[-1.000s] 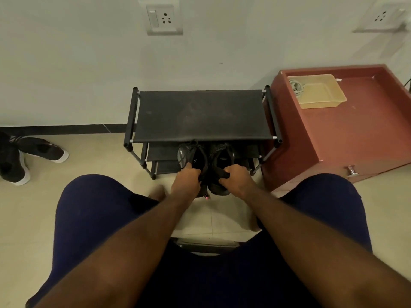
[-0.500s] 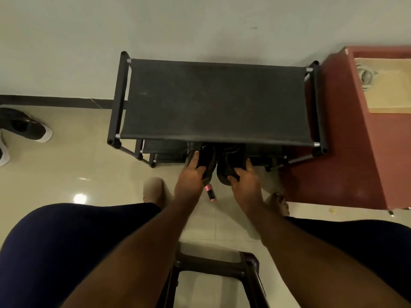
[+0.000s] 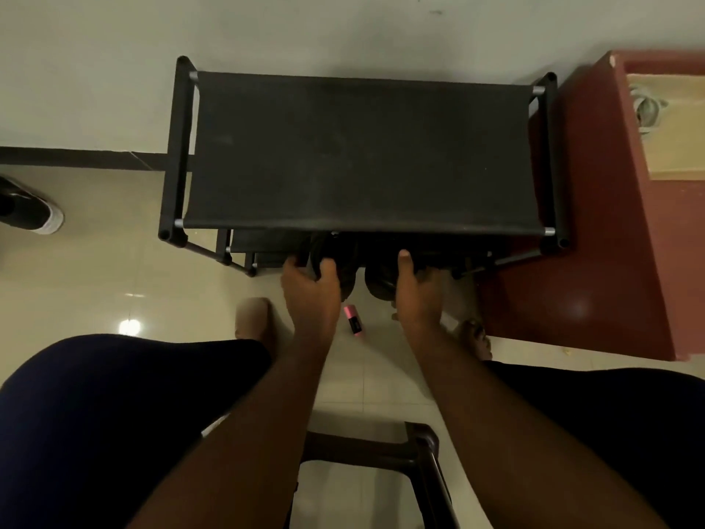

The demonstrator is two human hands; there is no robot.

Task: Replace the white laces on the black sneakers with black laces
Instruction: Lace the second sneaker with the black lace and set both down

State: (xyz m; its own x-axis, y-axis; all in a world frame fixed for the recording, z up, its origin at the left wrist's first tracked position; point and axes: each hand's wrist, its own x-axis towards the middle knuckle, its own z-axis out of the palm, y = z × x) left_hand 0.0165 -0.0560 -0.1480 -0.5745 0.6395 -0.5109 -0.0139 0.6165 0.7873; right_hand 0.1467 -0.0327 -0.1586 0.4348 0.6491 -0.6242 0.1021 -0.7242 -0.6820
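Black fabric covers the top of the shoe rack in the middle of the frame. The black sneakers show side by side just under its front edge, heels poking out. The person's left hand grips the left heel, fingers curled round it. The right hand holds the other shoe, thumb up along its side, remaining fingers hidden. A small pink tube lies on the tiles between the wrists.
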